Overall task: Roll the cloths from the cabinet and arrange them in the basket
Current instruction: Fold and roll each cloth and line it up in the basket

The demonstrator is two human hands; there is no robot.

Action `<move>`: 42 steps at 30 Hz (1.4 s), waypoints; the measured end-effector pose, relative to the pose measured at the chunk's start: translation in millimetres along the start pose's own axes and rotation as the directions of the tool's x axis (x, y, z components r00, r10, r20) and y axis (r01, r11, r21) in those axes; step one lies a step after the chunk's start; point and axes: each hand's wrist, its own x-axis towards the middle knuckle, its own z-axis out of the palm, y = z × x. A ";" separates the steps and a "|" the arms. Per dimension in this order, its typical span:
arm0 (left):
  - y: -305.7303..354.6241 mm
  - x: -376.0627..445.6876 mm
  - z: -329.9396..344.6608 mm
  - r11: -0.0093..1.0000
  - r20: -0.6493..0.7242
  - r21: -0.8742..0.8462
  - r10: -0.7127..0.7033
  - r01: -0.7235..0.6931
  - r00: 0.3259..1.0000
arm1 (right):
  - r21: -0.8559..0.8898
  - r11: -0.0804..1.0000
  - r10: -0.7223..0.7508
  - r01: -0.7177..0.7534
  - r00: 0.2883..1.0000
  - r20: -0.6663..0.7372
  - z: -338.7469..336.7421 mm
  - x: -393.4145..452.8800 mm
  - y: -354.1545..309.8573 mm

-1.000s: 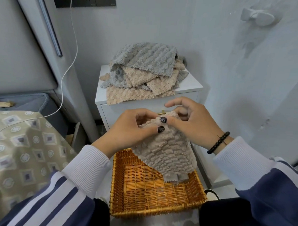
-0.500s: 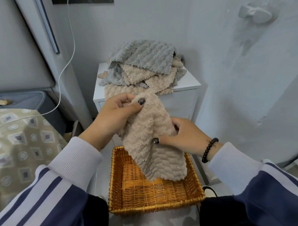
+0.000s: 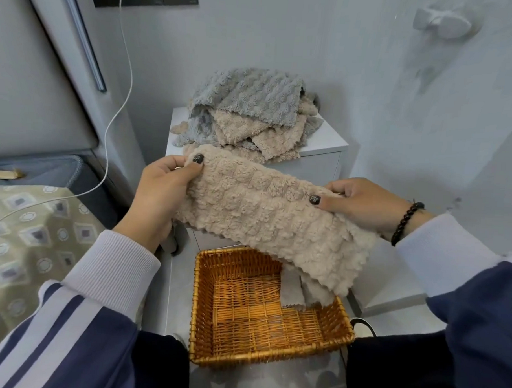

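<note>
Holding one beige cloth point(image 3: 265, 214) stretched between our two hands, we have it in the air above the wicker basket point(image 3: 268, 361), folded lengthwise into a long band as far as we can judge. Our left hand point(image 3: 163, 195) pinches the upper left end, thumb on top and fingers curled behind; our right hand point(image 3: 363, 204) pinches the other end the same way, thumb pressed onto the fleece. The band slopes down toward the right, and its loose lower corner hangs just inside the basket's far right corner, though we cannot tell whether it touches the weave. We judge the task to be near its start: the basket sits on the floor in front of the cabinet point(image 3: 324, 147) and shows no rolled cloth, only bare wicker apart from that hanging corner. On the cabinet top the pile of cloths point(image 3: 246, 114) lies in a loose heap, a grey one draped over several beige ones, none of them rolled. So this first cloth is folded but not yet rolled, we think, and rolling it, setting it in the basket and working through the whole heap are all left to do.
</note>
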 end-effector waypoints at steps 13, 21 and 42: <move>0.2 8.7 -12.4 0.990 -0.049 -0.071 -0.126 0.122 0.991 | 0.573 0.803 0.131 -0.161 0.987 0.093 -21.4 -1.9 7.3; 2.6 10.8 -16.8 0.989 -0.072 -0.127 -0.082 0.072 0.994 | 0.655 0.730 0.159 -0.196 0.980 0.116 -23.6 -5.4 3.5; -18.3 -36.0 47.5 0.849 0.560 0.309 0.202 -0.429 0.803 | 0.881 0.472 0.127 0.027 0.987 -0.098 39.3 -0.7 -41.0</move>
